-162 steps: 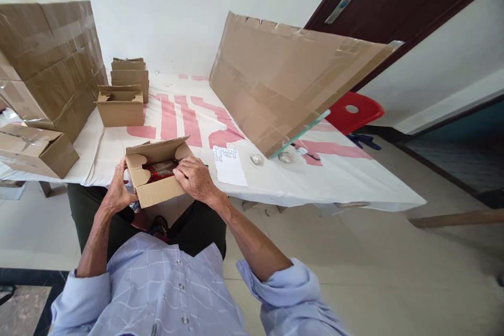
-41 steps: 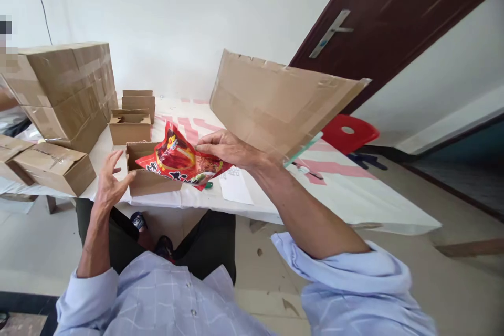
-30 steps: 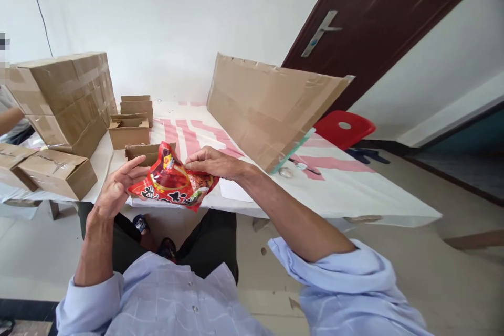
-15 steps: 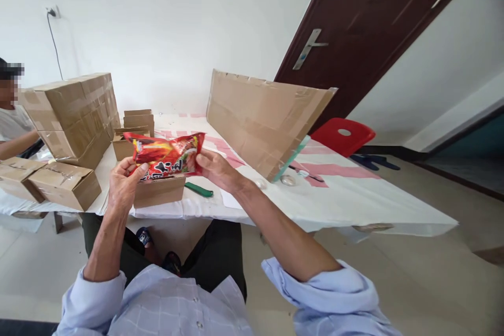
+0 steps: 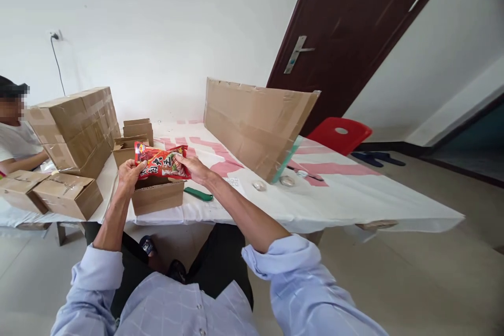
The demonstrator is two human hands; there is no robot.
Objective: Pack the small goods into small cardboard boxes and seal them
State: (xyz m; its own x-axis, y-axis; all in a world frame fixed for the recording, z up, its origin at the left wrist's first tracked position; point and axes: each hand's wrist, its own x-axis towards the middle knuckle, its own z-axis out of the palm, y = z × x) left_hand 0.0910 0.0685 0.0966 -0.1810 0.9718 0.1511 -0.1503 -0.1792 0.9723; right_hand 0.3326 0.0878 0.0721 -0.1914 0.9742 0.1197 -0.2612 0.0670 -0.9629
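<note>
A red printed food packet (image 5: 162, 161) is held level just above an open cardboard box (image 5: 158, 198) at the table's front edge. My left hand (image 5: 129, 174) grips its left end, thumb on top. At the opposite end, my right hand (image 5: 196, 169) pinches the packet with the thumb across its face. The packet and hands cover most of the box's opening, so its contents are hidden. A green utility knife (image 5: 198, 194) lies just right of the box.
Closed cartons (image 5: 69, 194) and a taped carton stack (image 5: 74, 128) stand at left, near a seated person (image 5: 18, 136). Open boxes (image 5: 132, 147) sit behind the packet. A large cardboard panel (image 5: 255, 126) stands upright; tape rolls (image 5: 287, 181) lie by it. A red chair (image 5: 340, 134) is beyond.
Both hands have brought the packet lower and tipped its face more upward over the open box. The right hand has moved left and its thumb now lies over the packet's front.
</note>
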